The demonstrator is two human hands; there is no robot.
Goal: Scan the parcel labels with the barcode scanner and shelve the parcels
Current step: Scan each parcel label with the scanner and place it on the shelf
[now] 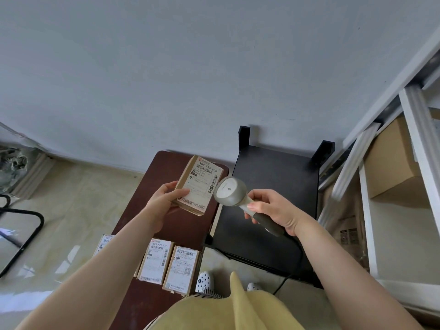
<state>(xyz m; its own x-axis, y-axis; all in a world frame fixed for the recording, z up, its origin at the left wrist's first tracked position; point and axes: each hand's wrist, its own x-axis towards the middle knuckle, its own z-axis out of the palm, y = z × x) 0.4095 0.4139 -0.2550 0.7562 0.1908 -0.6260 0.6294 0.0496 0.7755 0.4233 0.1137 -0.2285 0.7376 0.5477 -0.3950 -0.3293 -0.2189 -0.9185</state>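
Scanning step: left hand (pixel 164 198) grips parcel (pixel 196 185) above tabletop (pixel 152 186), label up; right hand (pixel 273 211) grips scanner (pixel 232 191) beside the label. Next likely: read barcode, then shelve on rack (pixel 414 129).

Parcels: four — one held (pixel 196 184), three at table's (pixel 166 225) near edge (pixel 102 244) (pixel 154 260) (pixel 182 270). Scanner (pixel 232 191): one. Tables: two, second black (pixel 273 182). Shelf (pixel 419 129) box (pixel 390 160): one.

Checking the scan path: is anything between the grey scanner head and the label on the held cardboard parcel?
Nothing: in the head view the grey barcode scanner in the right hand meets the label's edge on the small cardboard parcel gripped by the left hand.
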